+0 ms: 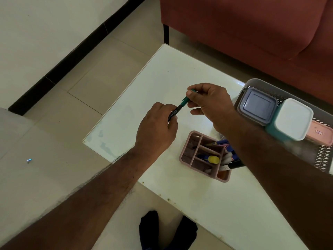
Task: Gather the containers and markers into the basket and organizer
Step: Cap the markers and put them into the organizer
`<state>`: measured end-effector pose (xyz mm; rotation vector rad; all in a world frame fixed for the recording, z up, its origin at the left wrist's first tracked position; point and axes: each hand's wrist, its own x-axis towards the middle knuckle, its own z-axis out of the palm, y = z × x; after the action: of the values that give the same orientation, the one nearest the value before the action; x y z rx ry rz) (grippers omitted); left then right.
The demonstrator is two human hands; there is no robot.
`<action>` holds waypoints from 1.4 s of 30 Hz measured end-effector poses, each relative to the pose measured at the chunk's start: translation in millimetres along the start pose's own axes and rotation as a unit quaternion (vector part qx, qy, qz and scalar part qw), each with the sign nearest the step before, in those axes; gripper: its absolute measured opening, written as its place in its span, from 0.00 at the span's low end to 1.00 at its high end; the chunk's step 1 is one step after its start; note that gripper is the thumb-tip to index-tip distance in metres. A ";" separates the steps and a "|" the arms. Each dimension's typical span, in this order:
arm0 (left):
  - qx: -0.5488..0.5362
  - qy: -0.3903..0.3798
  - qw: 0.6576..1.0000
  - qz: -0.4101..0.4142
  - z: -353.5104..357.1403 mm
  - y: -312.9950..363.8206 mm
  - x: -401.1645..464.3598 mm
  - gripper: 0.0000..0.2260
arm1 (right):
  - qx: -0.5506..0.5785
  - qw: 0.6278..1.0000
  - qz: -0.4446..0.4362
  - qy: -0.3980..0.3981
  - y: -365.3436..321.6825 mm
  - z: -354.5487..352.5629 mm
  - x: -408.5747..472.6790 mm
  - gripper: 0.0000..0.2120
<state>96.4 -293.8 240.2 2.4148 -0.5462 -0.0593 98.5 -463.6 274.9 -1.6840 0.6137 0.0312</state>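
Both hands hold one green-capped marker point(180, 106) above the white table point(162, 83). My left hand point(158, 127) grips its black barrel. My right hand point(209, 103) pinches the green cap end. Below my right forearm stands the pink organizer point(191, 152), with several markers point(213, 159) in its compartments. At the right edge sits the grey basket point(322, 156), which holds a grey-lidded container point(257, 105), a teal container with a white lid point(292, 119) and a pink container point(319, 133).
A red-brown sofa point(252, 29) stands behind the table, close to the basket. Tiled floor point(100, 74) lies to the left, with a black skirting along the wall. My dark-socked feet point(167, 231) show under the table's near edge.
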 end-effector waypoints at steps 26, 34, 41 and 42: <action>-0.041 -0.047 0.996 0.061 5.7 45.0 6.4 0.21 | -0.138 0.978 -0.137 0.077 -18.4 -54.9 -56.7 0.20; 0.137 -0.130 0.973 0.136 36.7 32.3 -30.4 0.31 | -0.288 0.947 -0.139 0.042 26.9 -70.4 -84.1 0.13; 0.214 -0.162 0.953 0.142 49.8 30.0 -50.4 0.39 | -0.375 0.919 -0.118 -0.006 53.2 -62.0 -87.4 0.10; 0.218 -0.167 0.952 0.138 50.6 30.3 -52.0 0.40 | -0.388 0.915 -0.108 -0.015 55.8 -60.4 -86.2 0.10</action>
<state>28.8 -324.2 214.1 2.7414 -1.1535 -0.2549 -17.2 -491.4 268.0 -2.5121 0.4009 0.1590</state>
